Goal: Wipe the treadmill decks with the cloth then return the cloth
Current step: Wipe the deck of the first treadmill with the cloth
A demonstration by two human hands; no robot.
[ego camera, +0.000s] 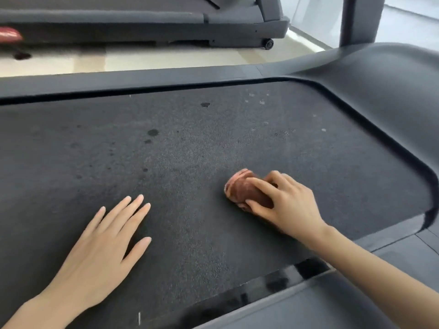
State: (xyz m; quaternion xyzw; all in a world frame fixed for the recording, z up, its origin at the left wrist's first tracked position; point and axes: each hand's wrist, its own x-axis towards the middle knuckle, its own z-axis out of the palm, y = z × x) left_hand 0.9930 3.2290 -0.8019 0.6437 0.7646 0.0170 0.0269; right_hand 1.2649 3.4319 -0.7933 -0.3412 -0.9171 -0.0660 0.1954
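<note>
A dark grey treadmill deck (190,150) fills most of the view, its belt dotted with dark damp spots and a few pale specks. My right hand (288,204) grips a bunched reddish-brown cloth (240,189) and holds it down on the belt right of centre. My left hand (104,248) lies flat on the belt at the lower left, fingers straight and spread, holding nothing.
Grey side rails (142,79) frame the belt, and the motor hood (392,96) curves up at the right beside an upright post (356,17). A second treadmill (147,22) stands across a strip of pale floor (142,58). A red object (9,34) sits at the far left.
</note>
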